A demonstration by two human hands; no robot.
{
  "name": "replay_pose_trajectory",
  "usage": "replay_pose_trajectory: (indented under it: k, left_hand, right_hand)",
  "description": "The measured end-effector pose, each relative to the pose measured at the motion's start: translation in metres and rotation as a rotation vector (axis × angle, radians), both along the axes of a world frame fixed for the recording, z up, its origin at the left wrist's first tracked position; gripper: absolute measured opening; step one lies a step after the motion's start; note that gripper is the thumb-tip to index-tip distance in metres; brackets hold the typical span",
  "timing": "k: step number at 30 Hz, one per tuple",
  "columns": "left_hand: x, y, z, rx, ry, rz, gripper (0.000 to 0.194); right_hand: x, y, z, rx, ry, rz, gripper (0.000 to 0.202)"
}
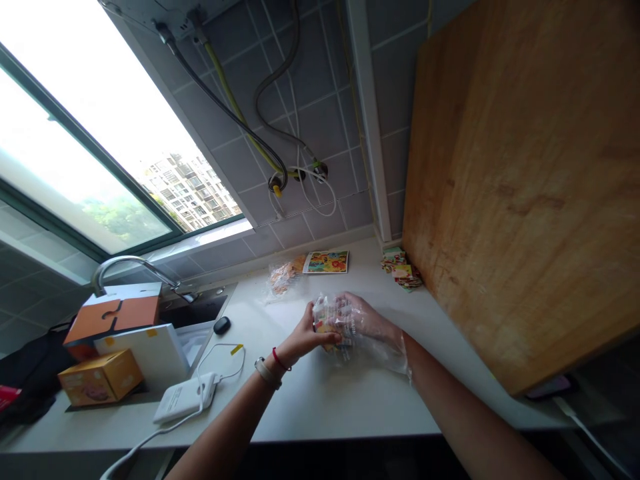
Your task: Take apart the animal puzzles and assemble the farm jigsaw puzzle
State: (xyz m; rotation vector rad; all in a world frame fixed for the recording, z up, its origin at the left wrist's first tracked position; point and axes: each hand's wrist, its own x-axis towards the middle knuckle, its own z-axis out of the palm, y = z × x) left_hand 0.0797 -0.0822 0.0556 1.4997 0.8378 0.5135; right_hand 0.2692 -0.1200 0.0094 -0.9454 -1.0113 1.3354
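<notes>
A clear plastic bag (387, 347) with dark printing hangs over my right hand (363, 317), which reaches inside it to past the wrist. Near its closed end sit small colourful pieces (330, 325), yellow and pink, blurred by the film; they may be cards. My left hand (305, 335) grips that end from outside, thumb in front and fingers behind. The fingers of my right hand curl over the top of the pieces, and what exactly they hold is hard to see. Behind the hands, a second clear bag of orange pieces (285, 275) lies beside a colourful picture card (326, 262).
Small cards (401, 269) lie piled by a large wooden board (500, 200) at right. On the left are a white power bank (184, 398) with a cable, a black case (221, 325), an orange box (100, 378), and a sink with a faucet (135, 261).
</notes>
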Motion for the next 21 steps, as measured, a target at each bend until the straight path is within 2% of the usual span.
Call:
replay_pose_trajectory:
  k: [4,7,9,12,16,19,21]
  left_hand:
    - [-0.005,-0.005,0.012,-0.093,-0.048,0.062,0.078]
    - [-0.023,0.012,0.023,-0.164,-0.063,0.136,0.061]
    - [-0.041,0.031,0.032,-0.181,-0.070,0.160,0.052]
    - [-0.073,0.067,0.052,-0.145,-0.111,0.362,0.031]
    - [-0.107,0.116,0.078,-0.125,-0.202,0.587,0.013]
    - [-0.121,0.147,0.087,-0.151,-0.283,0.731,0.015]
    - [-0.127,0.164,0.085,-0.181,-0.306,0.789,0.017]
  right_hand:
    - [0.000,0.003,0.000,0.001,0.043,-0.044,0.057]
    - [0.001,0.002,0.005,-0.077,0.176,-0.022,0.055]
    - [0.003,0.000,0.010,-0.125,0.246,-0.046,0.045]
    - [0.007,0.001,0.014,-0.160,0.306,-0.127,0.030]
    - [0.005,0.003,0.012,-0.238,0.208,-0.178,0.015]
    - [-0.001,0.005,0.009,-0.284,0.119,-0.127,0.011]
    - [-0.004,0.005,0.007,-0.303,0.094,-0.108,0.010]
